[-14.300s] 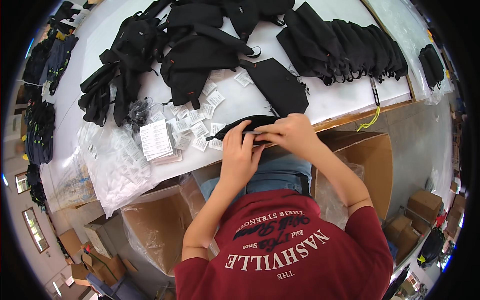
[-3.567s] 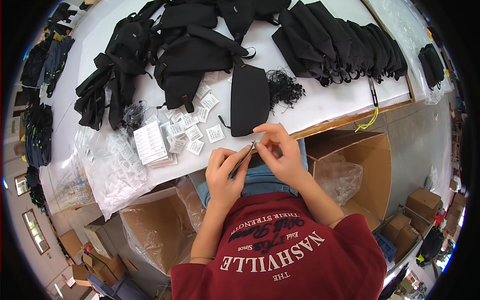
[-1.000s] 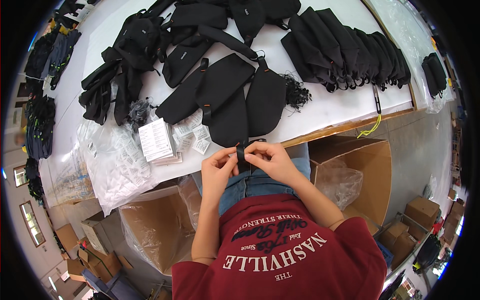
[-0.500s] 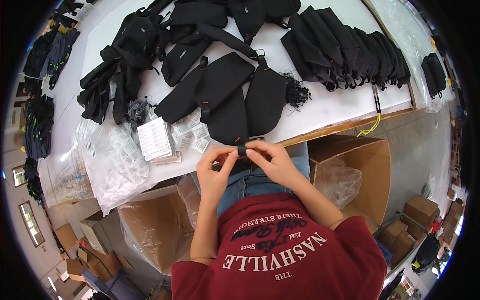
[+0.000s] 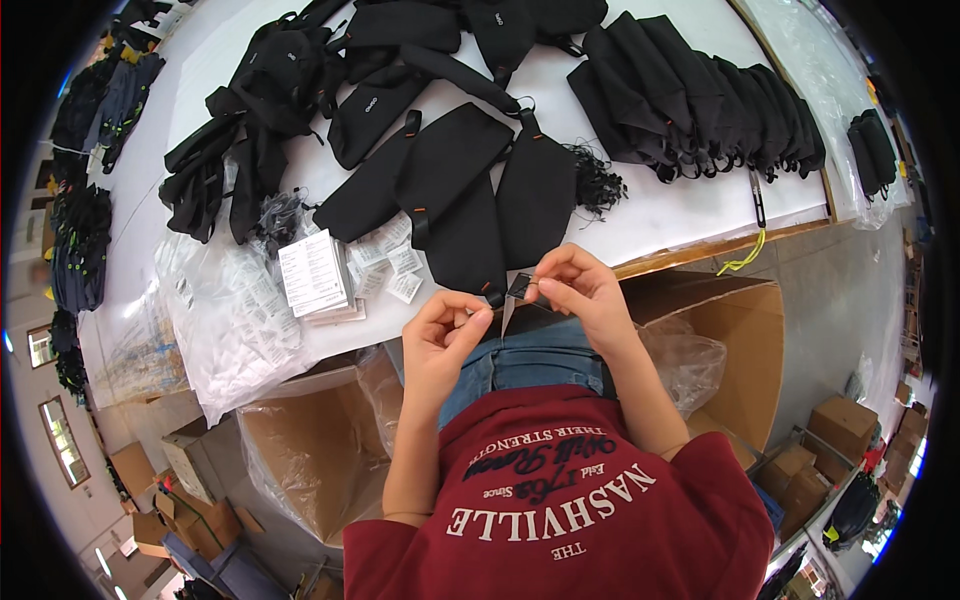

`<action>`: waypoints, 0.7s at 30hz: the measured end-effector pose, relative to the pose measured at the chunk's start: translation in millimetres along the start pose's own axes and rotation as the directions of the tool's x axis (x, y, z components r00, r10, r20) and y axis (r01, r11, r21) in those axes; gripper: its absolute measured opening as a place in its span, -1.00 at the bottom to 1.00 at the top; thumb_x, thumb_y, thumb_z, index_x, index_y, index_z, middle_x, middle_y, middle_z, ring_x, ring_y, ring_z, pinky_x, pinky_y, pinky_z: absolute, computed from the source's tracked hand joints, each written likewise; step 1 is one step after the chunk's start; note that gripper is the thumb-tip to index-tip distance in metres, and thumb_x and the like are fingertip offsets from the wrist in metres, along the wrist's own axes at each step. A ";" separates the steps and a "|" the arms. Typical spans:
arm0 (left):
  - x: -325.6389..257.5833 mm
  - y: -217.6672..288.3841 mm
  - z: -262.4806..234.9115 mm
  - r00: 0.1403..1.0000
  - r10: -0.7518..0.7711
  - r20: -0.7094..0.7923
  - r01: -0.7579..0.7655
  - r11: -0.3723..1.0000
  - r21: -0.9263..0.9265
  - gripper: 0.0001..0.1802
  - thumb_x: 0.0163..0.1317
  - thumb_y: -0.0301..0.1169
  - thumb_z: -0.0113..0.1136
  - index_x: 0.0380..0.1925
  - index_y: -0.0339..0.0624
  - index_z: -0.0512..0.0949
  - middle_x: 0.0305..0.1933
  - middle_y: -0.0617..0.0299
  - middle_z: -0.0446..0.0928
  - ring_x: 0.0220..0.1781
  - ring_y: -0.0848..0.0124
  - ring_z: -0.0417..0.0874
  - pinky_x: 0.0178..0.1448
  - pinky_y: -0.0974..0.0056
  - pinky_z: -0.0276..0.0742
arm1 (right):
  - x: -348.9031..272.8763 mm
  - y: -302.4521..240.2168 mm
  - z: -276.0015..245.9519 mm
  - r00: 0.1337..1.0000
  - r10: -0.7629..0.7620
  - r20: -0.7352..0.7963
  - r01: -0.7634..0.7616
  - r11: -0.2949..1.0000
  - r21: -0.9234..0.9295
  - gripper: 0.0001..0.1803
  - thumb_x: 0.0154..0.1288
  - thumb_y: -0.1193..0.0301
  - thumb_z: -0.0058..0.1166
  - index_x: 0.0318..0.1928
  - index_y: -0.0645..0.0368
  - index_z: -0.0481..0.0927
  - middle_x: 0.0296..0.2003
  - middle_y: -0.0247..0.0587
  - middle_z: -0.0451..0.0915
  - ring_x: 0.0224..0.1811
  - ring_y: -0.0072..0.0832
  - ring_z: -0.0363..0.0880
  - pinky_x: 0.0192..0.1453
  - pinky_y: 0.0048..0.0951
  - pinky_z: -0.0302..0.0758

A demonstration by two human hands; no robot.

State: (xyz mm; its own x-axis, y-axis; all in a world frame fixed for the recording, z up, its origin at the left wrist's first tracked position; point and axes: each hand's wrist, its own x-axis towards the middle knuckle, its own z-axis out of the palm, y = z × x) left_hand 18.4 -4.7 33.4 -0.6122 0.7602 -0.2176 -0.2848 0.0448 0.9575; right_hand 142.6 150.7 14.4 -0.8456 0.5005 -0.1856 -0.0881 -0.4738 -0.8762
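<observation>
Wood-framed windows [image 5: 65, 447] at far left, brown cartons [image 5: 844, 428] lower right

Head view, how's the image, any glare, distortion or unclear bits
In the head view, the corners are black and a window leans near the left rim; in the head view, the plastic bag catches glare; in the head view, the piece in the right hand is too small to make out.

Worn: maroon T-shirt [image 5: 570, 480], short slvs. [image 5: 728, 485]. Lg. print [image 5: 552, 522]: wht. block caps in an arc, smaller wht. lines above + below, blk. script [image 5: 525, 458] across mid.; letters inverted in this view. Jeans [image 5: 535, 368] faded blue, seam visible. Forearms [image 5: 650, 395], L grip [image 5: 447, 335] + R grip [image 5: 588, 290] bare.
</observation>
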 end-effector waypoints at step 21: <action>0.7 -8.4 17.1 0.994 -0.041 0.098 0.041 0.999 0.001 -0.95 0.23 -0.53 0.19 -0.34 -0.27 0.53 -0.58 0.56 0.16 -0.53 0.75 0.08 -0.43 0.58 0.02 | -9.9 10.9 20.1 0.994 -0.100 0.032 0.102 0.990 -0.092 -0.86 0.36 0.53 0.03 -0.15 0.15 0.36 -0.37 -0.42 0.47 -0.37 -0.72 0.42 -0.31 -0.68 0.35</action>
State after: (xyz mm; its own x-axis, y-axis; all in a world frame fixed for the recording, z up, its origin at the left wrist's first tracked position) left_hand 33.0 6.5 28.4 -0.5247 0.8176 -0.2373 -0.3092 0.0766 0.9479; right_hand 139.4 126.0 15.7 -0.8490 0.5219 -0.0828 -0.1255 -0.3514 -0.9278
